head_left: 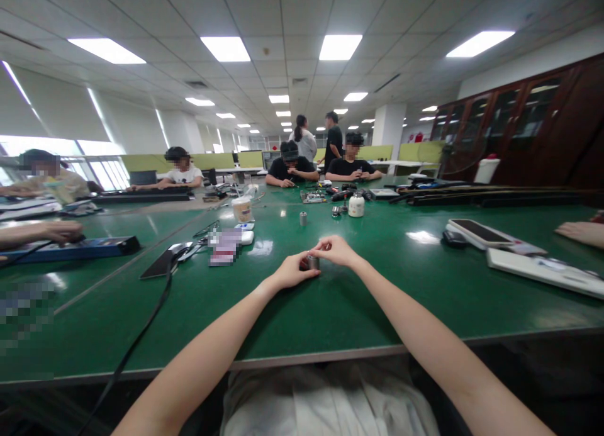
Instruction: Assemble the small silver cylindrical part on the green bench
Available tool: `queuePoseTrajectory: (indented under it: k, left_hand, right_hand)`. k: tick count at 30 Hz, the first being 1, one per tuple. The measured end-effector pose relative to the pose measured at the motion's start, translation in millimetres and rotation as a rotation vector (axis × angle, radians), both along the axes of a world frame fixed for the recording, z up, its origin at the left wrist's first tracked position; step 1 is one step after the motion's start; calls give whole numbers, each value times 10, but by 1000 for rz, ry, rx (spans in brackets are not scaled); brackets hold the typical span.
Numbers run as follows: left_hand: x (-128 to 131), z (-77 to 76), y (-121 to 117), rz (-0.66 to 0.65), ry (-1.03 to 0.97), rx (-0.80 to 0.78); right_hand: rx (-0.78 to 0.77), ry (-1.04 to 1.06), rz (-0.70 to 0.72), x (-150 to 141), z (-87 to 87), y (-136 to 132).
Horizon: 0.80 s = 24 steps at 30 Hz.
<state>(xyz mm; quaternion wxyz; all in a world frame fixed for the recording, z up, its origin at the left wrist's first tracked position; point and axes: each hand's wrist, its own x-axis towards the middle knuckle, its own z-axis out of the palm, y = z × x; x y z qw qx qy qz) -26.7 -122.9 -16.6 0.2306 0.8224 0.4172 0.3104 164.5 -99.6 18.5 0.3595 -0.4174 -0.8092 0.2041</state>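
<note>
A small grey metal cylinder (pixel 313 263) stands on the green table in front of me. My left hand (pixel 290 273) is closed around its left side, with the thumb low along its front. Above the cylinder's top, my right hand (pixel 336 250) is closed in a pinch, the fingertips at its upper rim. Whatever lies between those fingertips is too small to make out. Farther back, a similar metal cylinder (pixel 302 218) stands alone on the table.
Beyond stand a white jar (pixel 356 205) and a cup (pixel 242 209). A black cable (pixel 155 316) runs over the table edge at left. A white-edged device (pixel 480 233) lies at right. Co-workers sit opposite; another person's hand (pixel 61 232) is at left.
</note>
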Motion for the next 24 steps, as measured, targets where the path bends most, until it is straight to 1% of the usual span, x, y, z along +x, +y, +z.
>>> queuePoseTrajectory:
  k: [2,4,11,13,15,17,19,21,24]
  left_hand:
    - [0,-1,2,-2,1,6]
    - [2,2,0,0,2,5]
    - [5,2,-7,-2,8,-2]
    - [3,-3,-3,-6,6,-1]
    - [5,-1,-6,-3,-1,1]
    - [10,10,-18,0,-13,-4]
    - [17,26,-37,-6,-27,-17]
    - [21,39,-53,-11,-33,-24]
    - [20,47,-61,-12,-29,-17]
  right_hand:
    - [-45,4,17,1,7,-5]
    - [-50,-14,14,3,24,-17]
    - [114,-199,-116,-22,141,-157]
    - [148,-189,-136,-38,157,-180]
    - [169,-119,-141,-36,158,-165]
    - [183,-26,-159,-3,146,-110]
    - [196,20,-191,61,112,-29]
    - [182,-18,-211,139,49,56]
    - [62,-159,-175,241,-86,158]
